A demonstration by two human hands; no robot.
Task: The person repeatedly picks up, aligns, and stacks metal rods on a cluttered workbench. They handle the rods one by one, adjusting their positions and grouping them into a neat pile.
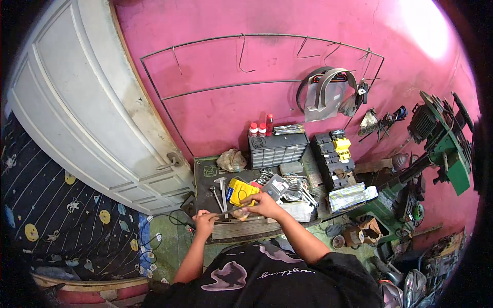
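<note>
A thin dark rod (pixel 227 211) spans the gap between my hands above the front of the workbench; its exact kind is too small to make out. My left hand (pixel 204 221) is closed round its left end. At the other end, the fingers of my right hand (pixel 263 205) pinch it. Just beyond the rod lies a yellow case (pixel 240 191) with a dark loop on top. A metal caliper (pixel 223 194) and a slim metal tool (pixel 215 193) rest left of the case. Right of it are a grey box (pixel 275 187) and a pile of wrenches (pixel 300 187).
A drawer cabinet (pixel 279 152) stands against the pink wall with red bottles (pixel 262 128) on top. Black and yellow bins (pixel 333 159) are to its right. A white door (pixel 97 102) is at left, a green machine (pixel 447 154) at right. Cables (pixel 151 241) trail on the floor.
</note>
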